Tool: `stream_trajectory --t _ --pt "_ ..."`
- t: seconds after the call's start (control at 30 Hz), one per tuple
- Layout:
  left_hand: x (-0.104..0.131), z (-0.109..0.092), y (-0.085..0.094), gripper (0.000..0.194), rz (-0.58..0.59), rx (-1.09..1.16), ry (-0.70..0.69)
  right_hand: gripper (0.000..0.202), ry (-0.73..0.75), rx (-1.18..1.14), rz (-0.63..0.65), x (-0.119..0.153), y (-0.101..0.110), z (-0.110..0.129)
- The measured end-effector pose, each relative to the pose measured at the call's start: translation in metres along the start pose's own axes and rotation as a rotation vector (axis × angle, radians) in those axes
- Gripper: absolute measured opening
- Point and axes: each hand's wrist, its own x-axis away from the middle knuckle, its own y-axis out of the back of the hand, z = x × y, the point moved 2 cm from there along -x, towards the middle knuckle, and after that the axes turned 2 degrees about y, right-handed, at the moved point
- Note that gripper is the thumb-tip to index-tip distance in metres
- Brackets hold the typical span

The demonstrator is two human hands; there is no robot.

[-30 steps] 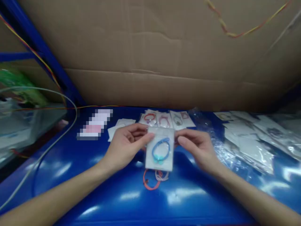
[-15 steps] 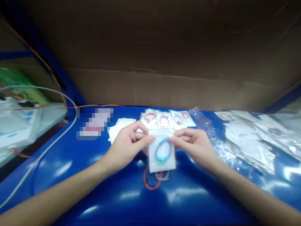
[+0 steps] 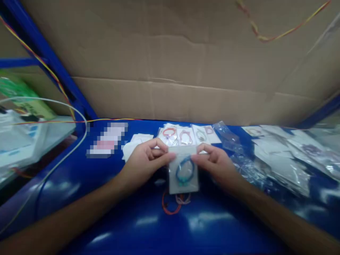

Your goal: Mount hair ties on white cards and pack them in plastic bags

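Observation:
Between both hands, a clear bag with a white card (image 3: 174, 182) is held up by its upper corners. Inside it shows a blue cord bracelet (image 3: 177, 173) with a greenish part at its lower end. My left hand (image 3: 146, 157) pinches the left upper edge between thumb and fingers. On the right edge, my right hand (image 3: 216, 161) has the same kind of pinch. Below the bag, partly covered by it, an orange-red cord bracelet (image 3: 171, 213) and a pale pink one (image 3: 187, 202) lie on the blue table (image 3: 148, 233).
Behind the hands lie several bagged bracelets on cards (image 3: 186, 136). White cards (image 3: 135, 143) are piled to their left. Empty-looking clear bags (image 3: 247, 168) and more bagged cards (image 3: 289, 163) spread over the right. A cardboard wall (image 3: 170, 95) closes the back; a white cable (image 3: 58, 163) curves at left.
Both hands keep their hold on the bagged card, which has hardly moved. The picture's brightness differs: the cardboard wall looks lighter, the hands and table darker.

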Motion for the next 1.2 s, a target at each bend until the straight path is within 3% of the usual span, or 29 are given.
stream_trajectory --t 0.27,0.6,0.8,0.97,1.2 --pt "-0.0014 0.002 0.0022 0.03 -0.009 0.032 0.042 0.023 0.014 0.064 -0.014 -0.0001 -0.0004 0.0004" --pt "0.0 0.0032 -0.0013 0.03 0.112 0.078 0.089 0.03 0.054 0.102 -0.034 -0.0014 0.0019 0.0003" --pt "-0.0029 0.0021 -0.0005 0.038 0.05 0.06 0.089 0.03 -0.017 0.106 -0.083 -0.0021 0.0033 -0.0013" --pt "-0.0043 0.0054 0.0003 0.034 0.05 0.031 0.035 0.03 -0.073 0.086 0.01 -0.0026 0.0043 -0.0015" --pt "-0.0057 0.0046 0.0078 0.032 -0.038 -0.005 -0.024 0.033 -0.094 0.114 0.108 -0.0009 0.0054 -0.0011"
